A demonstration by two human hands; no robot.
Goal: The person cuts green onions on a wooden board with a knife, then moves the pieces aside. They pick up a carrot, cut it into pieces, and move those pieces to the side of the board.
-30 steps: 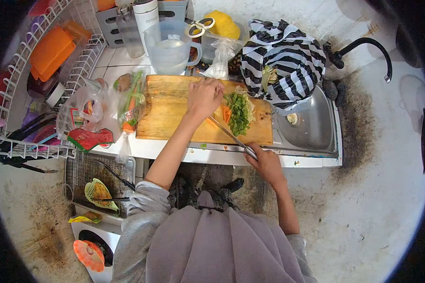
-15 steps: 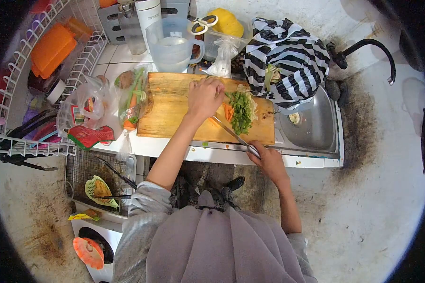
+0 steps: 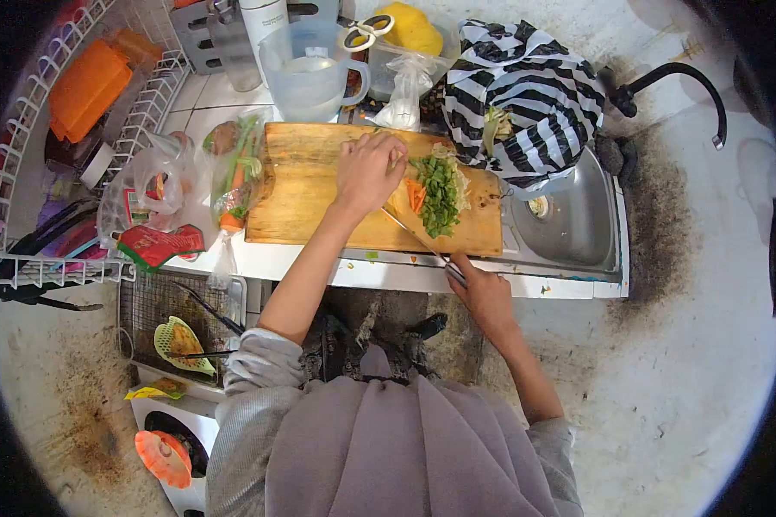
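Observation:
My right hand (image 3: 485, 297) is closed round the handle of a knife (image 3: 418, 234) at the front edge of the wooden cutting board (image 3: 306, 198). The blade slants up and left across the board, its tip close to my left hand (image 3: 371, 172). That hand rests on the board with its fingers bent and pressed together; whatever is under them is hidden. To the right of it lie chopped green leaves (image 3: 440, 198), a few carrot strips (image 3: 415, 196) and pale shreds (image 3: 463, 185).
A sink (image 3: 582, 228) is at the right, with a striped plastic bag (image 3: 526, 103) over its back and a black tap (image 3: 681, 73). Behind the board stand a water jug (image 3: 310, 90) and scissors (image 3: 369, 32). Bagged vegetables (image 3: 237, 168) lie left, beside a white rack (image 3: 159, 95).
The view has shifted slightly. My left hand and the knife in my right hand sit a little further left. The chopped heap looks the same.

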